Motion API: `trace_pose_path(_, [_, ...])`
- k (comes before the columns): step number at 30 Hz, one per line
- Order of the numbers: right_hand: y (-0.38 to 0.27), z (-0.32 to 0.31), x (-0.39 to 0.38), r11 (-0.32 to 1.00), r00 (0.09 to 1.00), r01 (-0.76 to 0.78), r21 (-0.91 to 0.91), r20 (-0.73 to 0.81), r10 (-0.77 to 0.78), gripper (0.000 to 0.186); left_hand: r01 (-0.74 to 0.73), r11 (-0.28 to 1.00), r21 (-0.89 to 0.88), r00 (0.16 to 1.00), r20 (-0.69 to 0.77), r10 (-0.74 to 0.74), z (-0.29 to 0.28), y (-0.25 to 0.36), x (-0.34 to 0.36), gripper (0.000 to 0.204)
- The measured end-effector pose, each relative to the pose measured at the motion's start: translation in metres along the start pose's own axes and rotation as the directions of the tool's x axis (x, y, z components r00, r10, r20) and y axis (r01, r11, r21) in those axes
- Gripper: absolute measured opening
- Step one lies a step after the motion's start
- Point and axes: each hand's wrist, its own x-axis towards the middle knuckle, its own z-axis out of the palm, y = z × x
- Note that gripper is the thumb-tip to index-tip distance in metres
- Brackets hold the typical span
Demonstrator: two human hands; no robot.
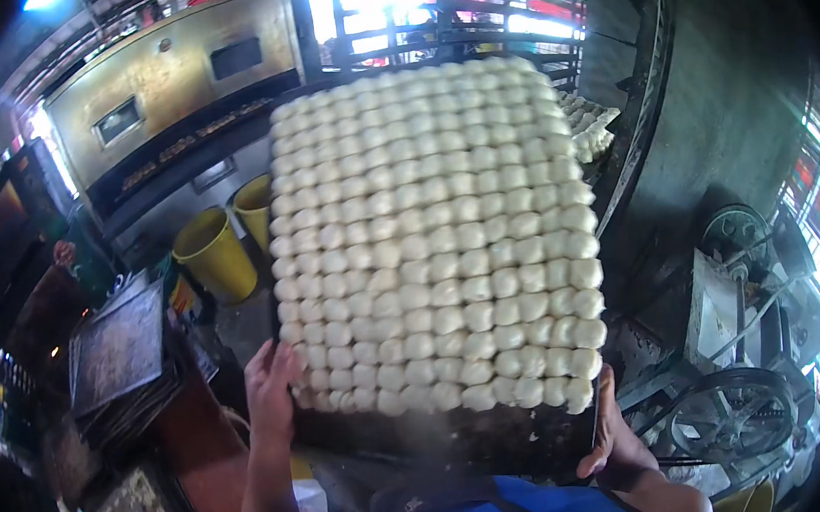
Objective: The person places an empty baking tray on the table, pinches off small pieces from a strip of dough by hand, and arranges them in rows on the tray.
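While gripping the tray (485, 440) at its left edge with left hand (271, 390) and at its right with right hand (616, 438), seemingly carrying dough (429, 245) on it; next, probably hold it level, clear of buckets (221, 265) left of the tray.

A dark tray (489, 439) carries rowed dough balls (438, 239).

Cream dough balls (433, 239), grid-patterned

Bakery — dough balls (433, 244), large oven (170, 82)
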Motion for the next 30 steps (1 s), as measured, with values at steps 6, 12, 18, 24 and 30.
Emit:
trace_pose_path(6, [0.022, 0.061, 0.004, 0.973, 0.827, -0.032, -0.229, -0.553, -0.103, 0.133, 0.041, 0.999, -0.036, 0.884, 0.467, -0.020, 0.073, 0.024, 0.130, 0.029])
trace_pose_path(12, [0.050, 0.068, 0.021, 0.871, 0.727, -0.111, -0.479, -0.637, -0.258, 0.128, 0.078, 0.990, 0.114, 0.655, 0.743, -0.137, 0.116, 0.026, 0.213, 0.034])
trace_pose_path(18, [-0.009, 0.039, 0.124, 0.913, 0.578, 0.279, -0.297, -0.708, -0.406, 0.063, 0.334, 0.908, -0.251, 0.579, 0.815, 0.012, 0.160, 0.064, 0.280, 0.043])
trace_pose_path(24, [-0.049, -0.105, 0.188, 0.945, 0.478, 0.246, -0.217, -0.821, -0.313, 0.017, 0.245, 0.932, -0.266, 0.692, 0.722, 0.024, 0.107, -0.006, 0.269, 0.038])
trace_pose_path(30, [0.012, -0.142, 0.172, 0.843, 0.377, 0.305, -0.444, -0.756, -0.535, 0.032, 0.318, 0.943, -0.103, 0.861, 0.449, -0.241, 0.000, -0.119, 0.162, 0.033])
